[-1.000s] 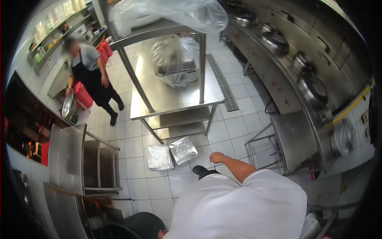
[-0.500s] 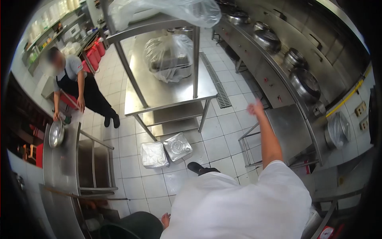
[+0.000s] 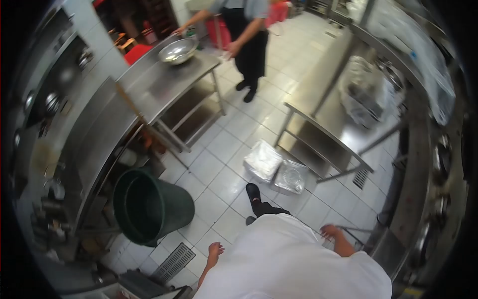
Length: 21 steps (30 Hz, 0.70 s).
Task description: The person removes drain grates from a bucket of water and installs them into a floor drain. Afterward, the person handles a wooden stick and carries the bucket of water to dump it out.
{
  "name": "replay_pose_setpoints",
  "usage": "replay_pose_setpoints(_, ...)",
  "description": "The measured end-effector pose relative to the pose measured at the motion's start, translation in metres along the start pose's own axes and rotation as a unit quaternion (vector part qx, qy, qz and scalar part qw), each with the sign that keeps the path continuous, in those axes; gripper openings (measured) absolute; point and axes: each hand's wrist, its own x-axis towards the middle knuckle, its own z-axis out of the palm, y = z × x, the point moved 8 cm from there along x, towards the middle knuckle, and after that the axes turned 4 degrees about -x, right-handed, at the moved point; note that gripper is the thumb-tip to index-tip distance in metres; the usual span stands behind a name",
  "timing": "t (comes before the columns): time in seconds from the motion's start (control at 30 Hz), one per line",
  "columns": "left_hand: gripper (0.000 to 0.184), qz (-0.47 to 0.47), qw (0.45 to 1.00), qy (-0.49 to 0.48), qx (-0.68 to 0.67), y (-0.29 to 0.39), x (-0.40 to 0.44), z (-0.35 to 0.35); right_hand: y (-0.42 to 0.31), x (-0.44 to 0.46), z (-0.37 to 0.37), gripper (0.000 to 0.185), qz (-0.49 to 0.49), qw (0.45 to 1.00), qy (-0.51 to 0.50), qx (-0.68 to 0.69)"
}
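My left hand (image 3: pixel 215 248) hangs low beside my white shirt, its fingers loosely apart with nothing in them. It is nearest to a large dark green bin (image 3: pixel 175 205), which stands on the tiles to its left, apart from the hand. On my other side, my right hand (image 3: pixel 330 232) is held out near the shirt, fingers spread and holding nothing. Ahead of my feet, two foil-covered packages (image 3: pixel 262 160) lie side by side on the floor against a steel table's legs. Neither hand touches them.
A co-worker (image 3: pixel 243 42) stands behind the left steel table (image 3: pixel 201 64), one hand by a metal bowl (image 3: pixel 178 52). A long wooden stick (image 3: pixel 130 103) leans there. Another steel table (image 3: pixel 323 99) carries a plastic-wrapped tray (image 3: pixel 366 102). Woks (image 3: pixel 441 154) line the right. A floor drain (image 3: pixel 173 262) lies below.
The view has swung left, bringing the whole green bin into sight. My right arm, stretched forward before, has dropped back near my body. My left hand shows more fully.
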Motion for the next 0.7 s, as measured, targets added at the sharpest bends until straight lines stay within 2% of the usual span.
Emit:
replay_pose_setpoints(0.03,0.032,0.001,1.000,0.009,-0.010,-0.002,0.001,0.002,-0.011,0.000,0.042,0.029,0.053,0.998,-0.019,0.001)
replay_pose_setpoints(0.07,0.031,-0.012,1.000,0.013,-0.007,0.003,0.001,0.003,-0.077,-0.053,0.078,0.031,0.022,0.990,-0.031,-0.135)
replay_pose_setpoints(0.1,0.030,-0.024,1.000,0.017,-0.004,0.007,0.002,0.004,-0.093,-0.046,0.095,0.035,-0.016,0.989,-0.025,-0.147)
replay_pose_setpoints(0.13,0.030,-0.073,0.997,0.036,0.001,0.022,-0.006,0.001,-0.083,0.002,0.105,0.038,-0.071,0.988,-0.033,-0.131)
replay_pose_setpoints(0.17,0.030,-0.122,0.991,0.052,0.006,0.030,-0.006,-0.005,-0.111,0.003,0.104,0.037,-0.059,0.987,-0.034,-0.148)
replay_pose_setpoints(0.2,0.029,-0.060,0.992,0.045,0.098,0.033,0.005,-0.013,-0.139,0.002,0.101,0.037,-0.046,0.985,-0.033,-0.163)
replay_pose_setpoints(0.23,0.029,-0.051,0.991,0.046,0.113,0.041,0.010,-0.026,-0.166,-0.004,0.102,0.036,-0.032,0.983,-0.032,-0.176)
replay_pose_setpoints(0.27,0.029,-0.042,0.990,0.044,0.129,0.050,0.014,-0.040,-0.168,0.030,0.090,0.034,-0.039,0.996,-0.037,-0.072)
replay_pose_setpoints(0.43,0.028,0.013,0.985,0.042,0.166,0.119,0.067,-0.093,-0.289,0.115,0.004,0.022,-0.074,0.993,0.086,0.006)
replay_pose_setpoints(0.47,0.027,0.028,0.987,0.055,0.146,0.138,0.087,-0.107,-0.322,0.124,-0.010,0.021,-0.088,0.991,0.102,0.003)
replay_pose_setpoints(0.53,0.024,-0.009,0.992,0.124,0.012,0.175,0.117,-0.129,-0.388,0.153,-0.027,0.021,-0.138,0.983,0.119,0.007)
replay_pose_setpoints(0.57,0.022,-0.062,0.977,0.176,-0.104,0.192,0.131,-0.138,-0.425,0.168,-0.027,0.020,-0.165,0.978,0.126,-0.036)
replay_pose_setpoints(0.6,0.020,-0.039,0.975,0.189,-0.114,0.221,0.148,-0.146,-0.463,0.175,-0.033,0.020,-0.190,0.969,0.133,-0.081)
replay_pose_setpoints(0.7,0.018,0.011,0.974,0.198,-0.113,0.288,0.180,-0.149,-0.574,0.151,-0.008,0.026,-0.254,0.954,0.146,-0.064)
